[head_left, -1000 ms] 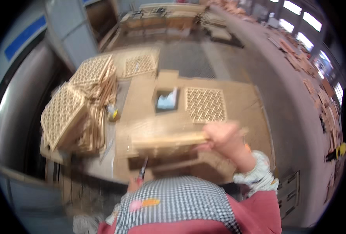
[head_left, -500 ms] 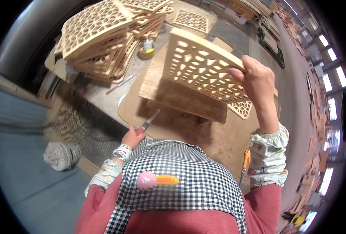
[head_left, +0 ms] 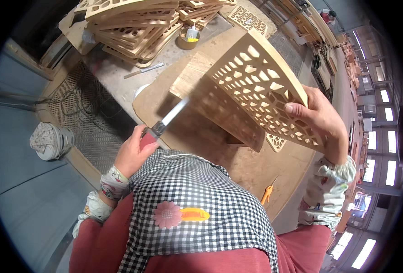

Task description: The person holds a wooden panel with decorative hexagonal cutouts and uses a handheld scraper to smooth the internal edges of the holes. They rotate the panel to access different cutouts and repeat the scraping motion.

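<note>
My right hand [head_left: 322, 111] grips the outer edge of a pale wooden lattice panel [head_left: 261, 88], thumb on its pierced face. The panel stands tilted above a wooden block [head_left: 194, 73], covering part of it; whether the two touch I cannot tell. In my left hand [head_left: 132, 152] is a red-handled utility knife [head_left: 148, 138], its long blade extended and pointing toward the block. The blade is apart from the panel. A small lattice piece [head_left: 275, 142] lies beneath the panel's lower edge, partly hidden.
Stacked lattice panels [head_left: 133, 34] fill the far left of the table. Near them are a round tub [head_left: 186, 41] holding a glue bottle and a thin blade-like tool [head_left: 144, 71]. An orange-handled tool [head_left: 267, 194] lies close to my apron. A white bucket [head_left: 51, 141] stands at left.
The panel in my right hand has swung right and tilted more steeply. My left hand has shifted left and lifted, with the knife blade pointing up across the block's near end.
</note>
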Tool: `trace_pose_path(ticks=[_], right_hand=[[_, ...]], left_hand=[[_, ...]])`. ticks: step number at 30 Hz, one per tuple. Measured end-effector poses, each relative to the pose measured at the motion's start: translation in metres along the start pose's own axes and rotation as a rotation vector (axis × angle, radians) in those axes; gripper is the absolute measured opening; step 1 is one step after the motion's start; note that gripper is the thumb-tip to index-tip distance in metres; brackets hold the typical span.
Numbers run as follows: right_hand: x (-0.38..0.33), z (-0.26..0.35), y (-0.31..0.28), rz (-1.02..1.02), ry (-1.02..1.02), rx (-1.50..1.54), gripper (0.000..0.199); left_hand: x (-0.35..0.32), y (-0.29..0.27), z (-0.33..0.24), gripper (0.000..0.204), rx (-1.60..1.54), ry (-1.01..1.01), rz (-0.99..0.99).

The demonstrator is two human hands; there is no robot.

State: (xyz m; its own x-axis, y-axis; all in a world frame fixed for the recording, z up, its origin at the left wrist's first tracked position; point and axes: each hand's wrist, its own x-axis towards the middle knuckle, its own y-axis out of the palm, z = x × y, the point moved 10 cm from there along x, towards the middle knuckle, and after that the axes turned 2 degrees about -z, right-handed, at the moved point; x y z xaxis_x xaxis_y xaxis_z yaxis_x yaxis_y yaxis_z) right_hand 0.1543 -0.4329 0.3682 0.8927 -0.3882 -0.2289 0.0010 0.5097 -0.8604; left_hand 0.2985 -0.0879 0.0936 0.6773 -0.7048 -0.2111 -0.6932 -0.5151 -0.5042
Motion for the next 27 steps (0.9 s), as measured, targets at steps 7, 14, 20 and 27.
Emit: trace_pose_path(ticks=[7,14,20,27], right_hand=[[0.002,-0.015,0.022,0.145,0.153,0.507,0.065],[-0.002,-0.024,0.013,0.176,0.044,0.663,0.066],[0.015,0.002,0.009,0.225,0.1,0.479,0.055],[0.01,-0.015,0.004,0.145,0.12,0.427,0.056]], left_hand=[[0.022,0.034,-0.048,0.066,0.035,0.184,0.023],[0.013,0.017,-0.029,0.053,0.355,0.187,0.361],[-0.05,-0.041,0.026,0.068,0.067,-0.154,0.101],[-0.014,-0.01,-0.057,0.057,-0.043,0.069,0.012]])
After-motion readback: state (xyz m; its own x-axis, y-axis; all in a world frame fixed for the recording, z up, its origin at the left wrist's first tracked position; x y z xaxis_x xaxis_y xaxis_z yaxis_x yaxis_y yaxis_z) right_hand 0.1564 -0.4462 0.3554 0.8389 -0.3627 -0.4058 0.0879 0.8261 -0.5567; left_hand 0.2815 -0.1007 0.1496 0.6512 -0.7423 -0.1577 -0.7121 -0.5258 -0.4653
